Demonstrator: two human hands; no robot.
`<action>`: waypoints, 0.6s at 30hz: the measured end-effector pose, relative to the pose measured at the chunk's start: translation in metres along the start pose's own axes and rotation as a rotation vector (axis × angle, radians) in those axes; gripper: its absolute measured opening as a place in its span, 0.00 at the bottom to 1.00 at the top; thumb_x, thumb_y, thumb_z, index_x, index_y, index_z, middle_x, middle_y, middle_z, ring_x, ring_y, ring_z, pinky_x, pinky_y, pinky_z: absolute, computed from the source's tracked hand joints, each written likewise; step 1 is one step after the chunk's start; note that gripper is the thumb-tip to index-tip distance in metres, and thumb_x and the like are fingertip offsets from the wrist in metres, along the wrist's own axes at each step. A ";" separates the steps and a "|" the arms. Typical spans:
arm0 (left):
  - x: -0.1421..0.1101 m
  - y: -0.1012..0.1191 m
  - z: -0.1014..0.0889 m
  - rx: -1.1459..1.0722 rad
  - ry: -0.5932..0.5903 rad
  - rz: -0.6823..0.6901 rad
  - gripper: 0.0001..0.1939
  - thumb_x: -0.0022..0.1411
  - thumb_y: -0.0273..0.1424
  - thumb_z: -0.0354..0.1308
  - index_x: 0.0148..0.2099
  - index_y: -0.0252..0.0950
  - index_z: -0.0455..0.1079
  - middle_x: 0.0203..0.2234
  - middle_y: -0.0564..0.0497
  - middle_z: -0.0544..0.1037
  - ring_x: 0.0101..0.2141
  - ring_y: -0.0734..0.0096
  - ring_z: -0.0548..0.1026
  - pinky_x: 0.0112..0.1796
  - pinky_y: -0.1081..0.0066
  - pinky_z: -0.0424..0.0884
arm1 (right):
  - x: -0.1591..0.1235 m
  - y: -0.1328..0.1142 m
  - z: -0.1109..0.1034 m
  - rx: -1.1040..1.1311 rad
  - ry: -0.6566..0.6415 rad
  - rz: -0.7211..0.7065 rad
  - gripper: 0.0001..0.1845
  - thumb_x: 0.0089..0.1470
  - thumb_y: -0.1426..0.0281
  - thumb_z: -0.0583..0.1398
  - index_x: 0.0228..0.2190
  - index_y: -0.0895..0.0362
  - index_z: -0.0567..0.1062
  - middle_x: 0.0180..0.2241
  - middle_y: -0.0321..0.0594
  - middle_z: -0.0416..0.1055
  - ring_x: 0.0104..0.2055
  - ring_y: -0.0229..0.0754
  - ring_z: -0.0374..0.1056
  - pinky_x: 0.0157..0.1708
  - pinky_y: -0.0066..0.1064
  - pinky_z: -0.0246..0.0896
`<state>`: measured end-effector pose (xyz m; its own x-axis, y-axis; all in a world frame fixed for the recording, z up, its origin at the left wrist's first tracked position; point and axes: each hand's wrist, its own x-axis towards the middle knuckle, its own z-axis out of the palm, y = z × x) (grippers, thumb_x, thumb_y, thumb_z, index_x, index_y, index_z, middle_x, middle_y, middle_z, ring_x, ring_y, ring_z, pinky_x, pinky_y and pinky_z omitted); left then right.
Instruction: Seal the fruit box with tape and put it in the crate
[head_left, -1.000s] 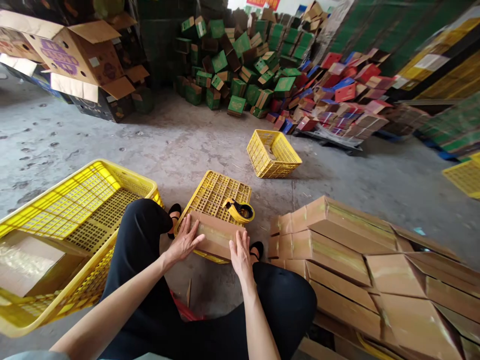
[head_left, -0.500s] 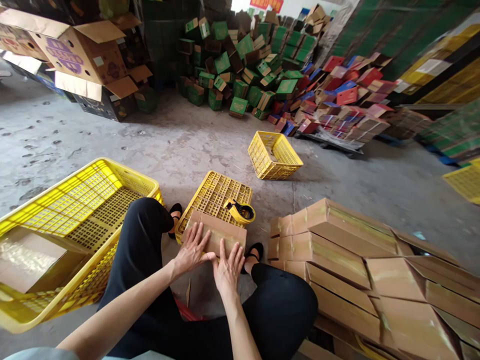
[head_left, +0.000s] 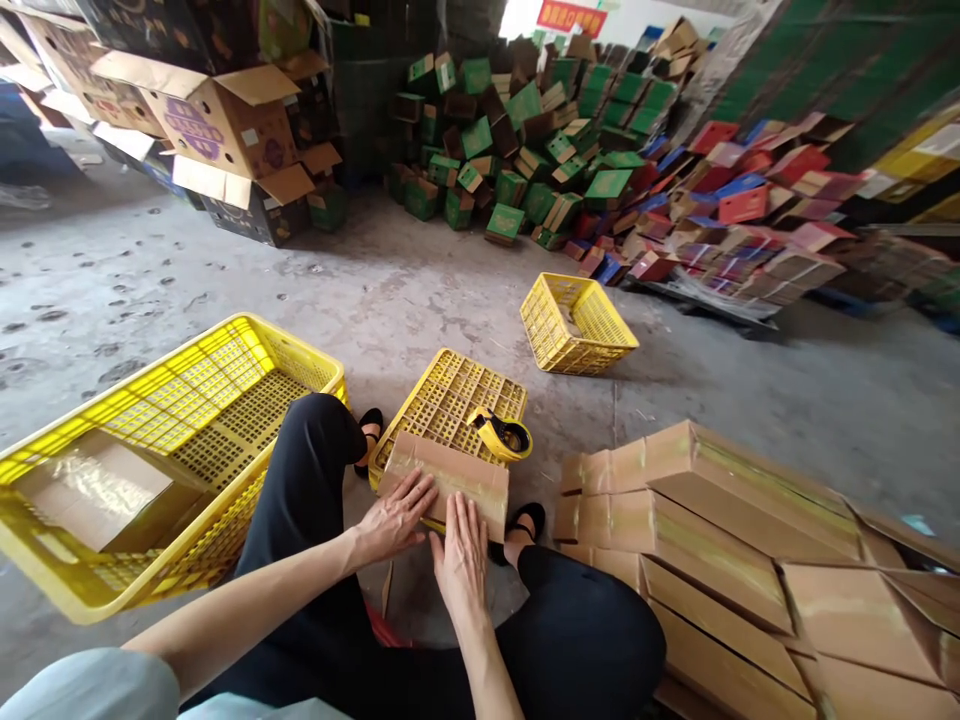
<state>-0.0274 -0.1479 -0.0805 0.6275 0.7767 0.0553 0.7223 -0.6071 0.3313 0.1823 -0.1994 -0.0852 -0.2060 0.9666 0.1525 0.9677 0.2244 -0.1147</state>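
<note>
A flat brown cardboard piece, with a strip of tape along it, lies across the near end of an upturned yellow plastic crate. My left hand rests on its near left part, fingers stretched out. Beside it my right hand lies flat on the near edge, fingers extended. Neither hand grips anything. Just beyond the cardboard, a yellow and black tape dispenser sits on the crate's right side.
At left stands a large yellow crate holding a taped carton. Flattened cartons are stacked at right. A smaller yellow crate is on the floor ahead. Green boxes and red and blue boxes lie heaped behind.
The head view has turned left, so everything sits further right. My hands have slid a little toward me on the cardboard, and the thumbs have moved apart.
</note>
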 end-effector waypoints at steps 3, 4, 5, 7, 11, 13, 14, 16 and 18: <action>0.006 -0.009 0.004 0.004 0.013 0.000 0.39 0.70 0.34 0.59 0.77 0.38 0.50 0.75 0.42 0.53 0.74 0.47 0.48 0.69 0.51 0.59 | 0.015 0.008 0.002 0.021 0.086 -0.088 0.34 0.68 0.77 0.49 0.72 0.57 0.59 0.70 0.47 0.64 0.72 0.53 0.57 0.67 0.47 0.58; 0.010 -0.012 0.003 0.006 0.018 0.009 0.36 0.71 0.30 0.56 0.77 0.39 0.50 0.75 0.43 0.53 0.75 0.50 0.48 0.69 0.51 0.58 | 0.019 0.011 0.002 0.023 0.113 -0.112 0.34 0.67 0.79 0.48 0.71 0.57 0.61 0.68 0.46 0.67 0.71 0.52 0.59 0.67 0.44 0.59; 0.014 -0.016 0.002 0.009 0.017 0.018 0.35 0.72 0.27 0.53 0.77 0.41 0.51 0.75 0.44 0.54 0.74 0.51 0.49 0.69 0.51 0.57 | 0.023 0.015 0.001 0.023 0.135 -0.135 0.33 0.67 0.80 0.48 0.70 0.57 0.64 0.67 0.46 0.69 0.70 0.51 0.61 0.65 0.42 0.61; 0.024 -0.022 -0.003 0.012 -0.009 0.023 0.34 0.72 0.26 0.52 0.77 0.40 0.52 0.75 0.44 0.55 0.74 0.51 0.50 0.69 0.50 0.56 | 0.032 0.019 -0.001 0.015 0.160 -0.168 0.30 0.67 0.79 0.50 0.67 0.58 0.69 0.63 0.46 0.73 0.67 0.51 0.65 0.63 0.40 0.64; 0.048 -0.029 -0.016 0.010 -0.108 0.010 0.41 0.68 0.34 0.60 0.78 0.35 0.49 0.76 0.38 0.50 0.74 0.43 0.48 0.69 0.47 0.54 | 0.051 0.016 -0.003 -0.016 0.164 -0.173 0.29 0.66 0.80 0.51 0.65 0.61 0.71 0.63 0.50 0.73 0.63 0.53 0.68 0.61 0.44 0.66; 0.053 -0.032 -0.020 0.005 -0.139 0.012 0.45 0.66 0.36 0.63 0.78 0.35 0.48 0.76 0.37 0.49 0.74 0.43 0.47 0.69 0.47 0.53 | 0.057 0.015 -0.002 -0.022 0.171 -0.169 0.29 0.66 0.80 0.50 0.65 0.62 0.71 0.64 0.51 0.72 0.63 0.54 0.68 0.60 0.45 0.67; 0.053 -0.034 -0.020 0.003 -0.143 0.007 0.46 0.65 0.37 0.63 0.78 0.36 0.47 0.76 0.37 0.49 0.74 0.44 0.47 0.69 0.47 0.53 | 0.057 0.015 -0.001 -0.016 0.177 -0.176 0.29 0.66 0.80 0.50 0.65 0.62 0.71 0.63 0.52 0.73 0.63 0.54 0.67 0.59 0.45 0.68; 0.048 -0.038 -0.020 0.003 -0.128 -0.025 0.46 0.65 0.37 0.63 0.78 0.36 0.47 0.76 0.37 0.48 0.75 0.45 0.47 0.69 0.48 0.53 | 0.055 0.018 0.001 0.012 0.184 -0.206 0.29 0.67 0.79 0.49 0.66 0.61 0.70 0.63 0.51 0.73 0.64 0.53 0.67 0.61 0.46 0.66; 0.040 -0.044 -0.020 0.010 -0.093 -0.090 0.48 0.64 0.36 0.64 0.78 0.35 0.46 0.76 0.36 0.47 0.75 0.44 0.46 0.69 0.48 0.53 | 0.047 0.022 0.002 0.046 0.176 -0.236 0.31 0.67 0.80 0.48 0.67 0.59 0.69 0.62 0.51 0.73 0.65 0.52 0.66 0.64 0.47 0.63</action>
<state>-0.0399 -0.0864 -0.0739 0.5837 0.8096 -0.0616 0.7795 -0.5375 0.3217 0.1936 -0.1483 -0.0828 -0.3919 0.8517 0.3479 0.8878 0.4493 -0.0996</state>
